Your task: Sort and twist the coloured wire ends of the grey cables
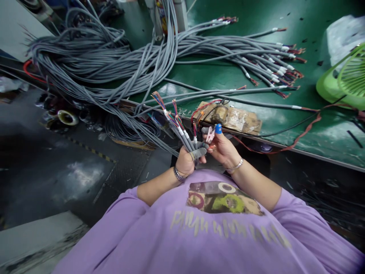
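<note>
My left hand (188, 160) is closed around a small bunch of grey cables (182, 133), held upright close to my chest. Their stripped ends fan out into coloured wires (159, 101). A grey cot covers one left finger. My right hand (222, 146) is pinched on a small pink tool (210, 134) at the tip of one cable in the bunch. Blue tape wraps its thumb tip. Both wrists wear bracelets.
A big tangle of grey cables (94, 61) spreads over the green bench (313, 129), their stripped ends (282, 64) pointing right. A taped brown block (236, 118) with red wires lies at the bench edge. A green fan (345, 76) stands far right. Dark floor lies left.
</note>
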The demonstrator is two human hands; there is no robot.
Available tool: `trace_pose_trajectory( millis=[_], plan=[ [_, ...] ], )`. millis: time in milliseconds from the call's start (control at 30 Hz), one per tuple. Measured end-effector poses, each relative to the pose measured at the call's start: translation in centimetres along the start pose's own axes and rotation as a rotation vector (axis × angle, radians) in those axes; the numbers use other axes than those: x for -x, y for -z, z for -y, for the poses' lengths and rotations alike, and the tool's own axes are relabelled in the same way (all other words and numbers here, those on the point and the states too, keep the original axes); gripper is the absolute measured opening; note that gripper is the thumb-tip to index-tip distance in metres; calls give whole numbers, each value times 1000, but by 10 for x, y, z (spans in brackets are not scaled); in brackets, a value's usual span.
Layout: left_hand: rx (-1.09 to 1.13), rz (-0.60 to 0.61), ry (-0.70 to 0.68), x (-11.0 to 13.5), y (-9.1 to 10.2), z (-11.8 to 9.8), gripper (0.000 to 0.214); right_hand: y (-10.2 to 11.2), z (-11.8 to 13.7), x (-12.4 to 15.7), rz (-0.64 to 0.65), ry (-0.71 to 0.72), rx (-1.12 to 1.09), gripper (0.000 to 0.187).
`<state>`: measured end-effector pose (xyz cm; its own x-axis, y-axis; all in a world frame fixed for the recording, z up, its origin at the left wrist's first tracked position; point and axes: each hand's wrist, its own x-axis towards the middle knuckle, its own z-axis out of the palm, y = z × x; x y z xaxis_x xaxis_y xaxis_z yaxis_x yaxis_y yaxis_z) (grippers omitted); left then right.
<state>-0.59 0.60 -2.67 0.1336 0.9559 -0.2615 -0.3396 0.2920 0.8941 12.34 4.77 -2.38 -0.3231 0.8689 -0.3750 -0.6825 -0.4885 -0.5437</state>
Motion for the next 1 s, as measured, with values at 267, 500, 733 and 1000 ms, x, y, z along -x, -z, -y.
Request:
trace_pose_trajectory(
  millis=[267, 500, 733, 1000],
  plan=[
    [2, -7, 5, 12, 5, -3, 30, 14, 2, 10, 92, -166, 42, 65],
    [-32, -74, 76, 20, 12, -5, 32, 46, 3, 20, 229, -238, 213, 53],
    [-49, -80, 79, 20, 9, -3, 34, 45, 15, 34, 240, -222, 432, 51],
    [-94, -69, 69, 22, 7, -3, 38, 38, 23, 36, 241, -187, 520, 47]
  ],
)
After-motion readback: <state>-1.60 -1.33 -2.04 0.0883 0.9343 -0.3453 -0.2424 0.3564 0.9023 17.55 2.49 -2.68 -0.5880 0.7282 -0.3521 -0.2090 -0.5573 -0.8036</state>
